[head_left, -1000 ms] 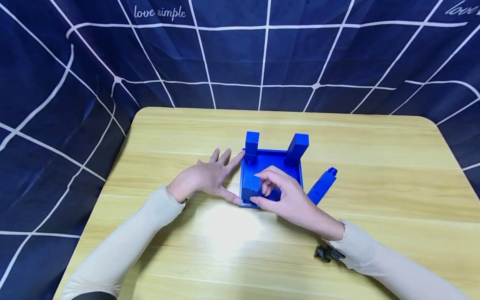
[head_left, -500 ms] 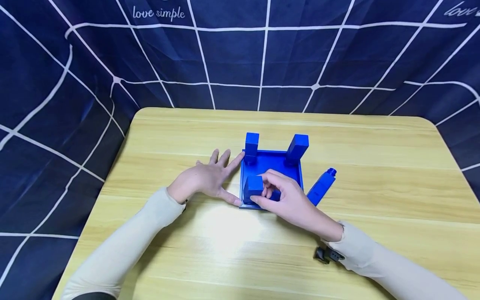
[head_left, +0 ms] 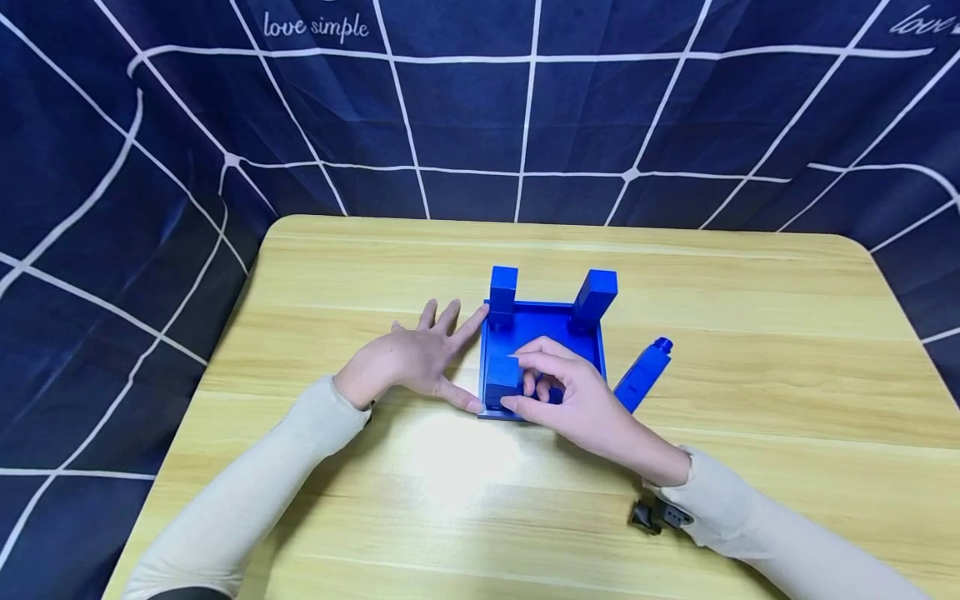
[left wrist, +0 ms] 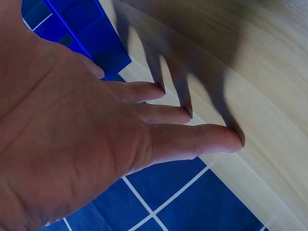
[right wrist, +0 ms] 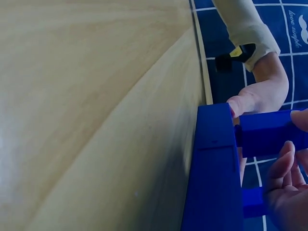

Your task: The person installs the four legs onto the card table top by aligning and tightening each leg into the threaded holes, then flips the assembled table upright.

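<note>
A square blue panel (head_left: 542, 321) with a raised rim lies on the table, with blue block legs standing on it. My right hand (head_left: 577, 387) pinches the near-left leg (head_left: 502, 382) between thumb and index finger, the other fingers curled beside it. In the right wrist view a narrow gap with a thin neck shows between this leg (right wrist: 267, 134) and the panel (right wrist: 214, 168). My left hand (head_left: 420, 357) spreads flat along the panel's left side, thumb and a fingertip touching its edge. Part of the panel is hidden behind my right hand.
Two more legs, the far-left leg (head_left: 503, 293) and the far-right leg (head_left: 595, 297), stand upright at the back corners. A loose blue leg (head_left: 642, 375) with a threaded end lies right of the panel on the wooden table (head_left: 765, 350). Dark blue grid cloth (head_left: 465, 125) hangs behind.
The near-left leg has turned a little under my right fingers, its top face shifting angle back and forth. My left hand stays in place against the panel.
</note>
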`<action>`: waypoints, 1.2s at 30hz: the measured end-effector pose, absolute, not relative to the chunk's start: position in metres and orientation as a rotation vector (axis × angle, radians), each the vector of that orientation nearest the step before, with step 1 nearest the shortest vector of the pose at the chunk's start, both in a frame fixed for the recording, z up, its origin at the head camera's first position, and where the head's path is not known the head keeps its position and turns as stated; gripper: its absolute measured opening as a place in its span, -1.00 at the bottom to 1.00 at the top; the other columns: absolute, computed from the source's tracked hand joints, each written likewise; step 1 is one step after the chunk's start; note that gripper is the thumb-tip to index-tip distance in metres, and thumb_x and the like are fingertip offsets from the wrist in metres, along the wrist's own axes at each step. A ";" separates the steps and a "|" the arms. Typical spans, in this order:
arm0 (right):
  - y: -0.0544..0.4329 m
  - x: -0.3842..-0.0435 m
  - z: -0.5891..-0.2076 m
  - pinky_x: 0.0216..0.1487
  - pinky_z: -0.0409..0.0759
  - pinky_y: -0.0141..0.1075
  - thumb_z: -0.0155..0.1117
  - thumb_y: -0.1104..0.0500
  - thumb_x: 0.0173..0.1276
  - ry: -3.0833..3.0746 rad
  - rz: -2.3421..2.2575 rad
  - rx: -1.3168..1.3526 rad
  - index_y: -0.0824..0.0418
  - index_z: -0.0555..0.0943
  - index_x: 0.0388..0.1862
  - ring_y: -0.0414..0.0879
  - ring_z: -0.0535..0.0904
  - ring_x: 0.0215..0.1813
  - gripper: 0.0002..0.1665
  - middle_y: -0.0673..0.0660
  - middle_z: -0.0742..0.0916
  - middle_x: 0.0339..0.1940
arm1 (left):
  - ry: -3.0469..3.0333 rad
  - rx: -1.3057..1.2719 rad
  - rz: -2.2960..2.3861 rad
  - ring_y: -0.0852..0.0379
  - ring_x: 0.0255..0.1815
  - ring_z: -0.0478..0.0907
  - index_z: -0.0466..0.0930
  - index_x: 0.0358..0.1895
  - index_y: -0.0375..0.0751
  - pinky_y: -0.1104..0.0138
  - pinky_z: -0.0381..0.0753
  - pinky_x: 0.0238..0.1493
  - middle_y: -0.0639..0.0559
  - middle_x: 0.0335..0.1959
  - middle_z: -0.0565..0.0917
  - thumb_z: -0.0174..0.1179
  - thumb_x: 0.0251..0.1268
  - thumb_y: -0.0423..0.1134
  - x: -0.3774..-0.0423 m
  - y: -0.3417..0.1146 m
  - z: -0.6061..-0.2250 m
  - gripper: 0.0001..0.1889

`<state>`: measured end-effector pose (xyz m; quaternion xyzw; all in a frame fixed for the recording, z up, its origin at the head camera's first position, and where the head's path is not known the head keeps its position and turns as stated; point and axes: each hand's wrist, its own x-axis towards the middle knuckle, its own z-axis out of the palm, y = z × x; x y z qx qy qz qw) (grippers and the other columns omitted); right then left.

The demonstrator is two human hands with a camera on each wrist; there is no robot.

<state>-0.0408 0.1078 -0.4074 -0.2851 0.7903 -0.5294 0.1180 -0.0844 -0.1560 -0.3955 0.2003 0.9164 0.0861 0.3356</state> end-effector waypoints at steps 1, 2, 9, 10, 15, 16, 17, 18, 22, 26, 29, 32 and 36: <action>0.107 -0.041 -0.407 -0.24 0.61 -0.29 0.64 0.26 0.38 2.306 -1.553 -0.834 0.15 0.78 0.23 -0.07 0.60 -0.30 -0.55 -0.01 0.66 -0.20 | 2.392 0.523 0.225 -0.48 0.74 -0.45 -0.69 0.76 0.28 -0.64 -0.02 0.42 -0.27 0.80 -0.43 0.35 0.10 0.65 -0.084 -0.156 -0.395 0.51; 0.107 -0.041 -0.407 -0.25 0.61 -0.28 0.65 0.27 0.37 2.302 -1.555 -0.833 0.14 0.77 0.25 -0.06 0.60 -0.30 -0.53 0.00 0.65 -0.21 | 2.393 0.524 0.226 -0.48 0.74 -0.45 -0.69 0.76 0.28 -0.64 -0.01 0.41 -0.27 0.80 -0.43 0.35 0.10 0.65 -0.084 -0.156 -0.395 0.51; 0.105 -0.040 -0.405 -0.27 0.60 -0.24 0.69 0.19 0.35 2.293 -1.515 -0.787 0.09 0.73 0.36 -0.05 0.60 -0.28 -0.39 0.04 0.61 -0.23 | 2.401 0.532 0.221 -0.49 0.74 -0.44 -0.68 0.76 0.29 -0.65 -0.01 0.41 -0.27 0.80 -0.42 0.33 0.11 0.66 -0.083 -0.156 -0.397 0.50; 0.105 -0.040 -0.405 -0.28 0.61 -0.23 0.70 0.16 0.34 2.293 -1.503 -0.777 0.06 0.73 0.36 -0.06 0.61 -0.28 -0.39 0.04 0.62 -0.23 | 2.402 0.533 0.224 -0.49 0.74 -0.44 -0.67 0.76 0.29 -0.65 0.00 0.41 -0.28 0.80 -0.42 0.33 0.11 0.66 -0.083 -0.156 -0.397 0.50; 0.106 -0.040 -0.404 -0.30 0.62 -0.23 0.73 0.07 0.31 2.300 -1.446 -0.720 -0.07 0.71 0.28 -0.08 0.67 -0.30 -0.42 -0.01 0.70 -0.24 | 2.402 0.537 0.231 -0.50 0.74 -0.44 -0.66 0.76 0.28 -0.64 0.01 0.40 -0.29 0.80 -0.42 0.34 0.10 0.66 -0.082 -0.156 -0.396 0.50; 0.106 -0.040 -0.404 -0.30 0.62 -0.23 0.73 0.07 0.32 2.301 -1.441 -0.711 -0.07 0.71 0.26 -0.08 0.67 -0.31 -0.43 -0.03 0.71 -0.26 | 2.404 0.536 0.231 -0.50 0.74 -0.44 -0.66 0.76 0.29 -0.64 0.01 0.41 -0.29 0.80 -0.41 0.34 0.10 0.66 -0.082 -0.156 -0.396 0.50; 0.106 -0.040 -0.404 -0.29 0.63 -0.23 0.72 0.08 0.33 2.300 -1.440 -0.703 -0.06 0.71 0.25 -0.07 0.67 -0.31 -0.45 -0.03 0.72 -0.28 | 2.405 0.537 0.230 -0.50 0.74 -0.44 -0.67 0.76 0.29 -0.64 0.01 0.41 -0.29 0.80 -0.42 0.34 0.10 0.66 -0.081 -0.157 -0.397 0.51; 0.106 -0.040 -0.404 -0.28 0.63 -0.23 0.72 0.09 0.33 2.301 -1.440 -0.702 -0.03 0.71 0.24 -0.07 0.67 -0.31 -0.47 -0.03 0.72 -0.30 | 2.406 0.538 0.230 -0.50 0.74 -0.44 -0.67 0.76 0.29 -0.64 0.01 0.40 -0.29 0.80 -0.42 0.34 0.09 0.66 -0.081 -0.157 -0.397 0.51; 0.106 -0.040 -0.405 -0.24 0.61 -0.24 0.66 0.12 0.40 2.307 -1.436 -0.718 0.06 0.72 0.21 -0.05 0.63 -0.29 -0.55 -0.03 0.69 -0.32 | 2.413 0.538 0.240 -0.50 0.74 -0.44 -0.67 0.76 0.30 -0.64 0.00 0.41 -0.28 0.80 -0.42 0.34 0.09 0.66 -0.081 -0.157 -0.398 0.50; 0.108 -0.041 -0.405 -0.23 0.62 -0.27 0.64 0.14 0.42 2.340 -1.421 -0.792 0.04 0.73 0.21 -0.09 0.63 -0.28 -0.57 -0.05 0.68 -0.27 | 2.416 0.540 0.240 -0.50 0.74 -0.44 -0.67 0.76 0.30 -0.64 0.01 0.41 -0.28 0.80 -0.42 0.34 0.10 0.66 -0.082 -0.156 -0.399 0.50; 0.109 -0.042 -0.403 -0.23 0.61 -0.24 0.65 0.16 0.39 2.391 -1.416 -0.851 0.03 0.75 0.19 -0.08 0.61 -0.25 -0.58 -0.08 0.66 -0.18 | 2.415 0.539 0.235 -0.50 0.74 -0.44 -0.67 0.76 0.30 -0.64 0.01 0.41 -0.28 0.80 -0.42 0.34 0.10 0.66 -0.082 -0.156 -0.399 0.50; 0.109 -0.042 -0.402 -0.23 0.60 -0.21 0.66 0.16 0.38 2.429 -1.421 -0.882 0.04 0.76 0.17 -0.07 0.60 -0.24 -0.59 -0.10 0.64 -0.10 | 2.416 0.538 0.230 -0.50 0.74 -0.43 -0.67 0.76 0.29 -0.65 0.02 0.40 -0.28 0.80 -0.42 0.33 0.10 0.66 -0.082 -0.156 -0.398 0.50; 0.109 -0.041 -0.404 -0.26 0.60 -0.18 0.64 0.18 0.40 2.412 -1.440 -0.903 0.00 0.76 0.15 -0.11 0.59 -0.27 -0.61 -0.11 0.66 -0.10 | 2.419 0.534 0.222 -0.49 0.74 -0.43 -0.67 0.76 0.29 -0.64 0.02 0.40 -0.27 0.80 -0.42 0.34 0.09 0.66 -0.081 -0.156 -0.397 0.50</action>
